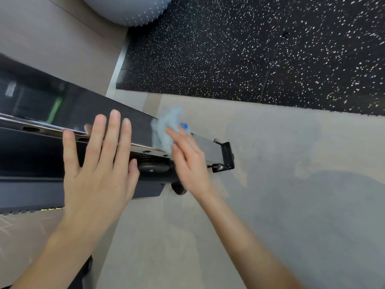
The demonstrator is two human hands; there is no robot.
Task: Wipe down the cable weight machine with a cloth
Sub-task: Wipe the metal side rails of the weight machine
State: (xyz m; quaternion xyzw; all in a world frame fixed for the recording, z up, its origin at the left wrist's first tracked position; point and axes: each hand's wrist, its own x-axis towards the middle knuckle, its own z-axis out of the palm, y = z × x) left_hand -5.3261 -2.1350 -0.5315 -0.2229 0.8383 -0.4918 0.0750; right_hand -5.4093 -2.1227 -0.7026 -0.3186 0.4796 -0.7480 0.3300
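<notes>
The cable weight machine's dark frame rail (pixel 133 124) runs from the left edge toward the centre and ends in a black bolted bracket (pixel 226 156). A black pulley wheel (pixel 153 166) sits under the rail. My left hand (pixel 98 163) lies flat against the rail with its fingers spread and straight. My right hand (pixel 187 161) holds a crumpled light blue cloth (pixel 164 130) against the rail near its end. A small blue part (pixel 185 126) peeks out behind the cloth.
Black speckled rubber flooring (pixel 250 49) fills the upper right. Pale smooth floor (pixel 281 184) lies below it. A grey spiky exercise ball (pixel 127 9) sits at the top. A beige wall panel (pixel 52 42) stands at upper left.
</notes>
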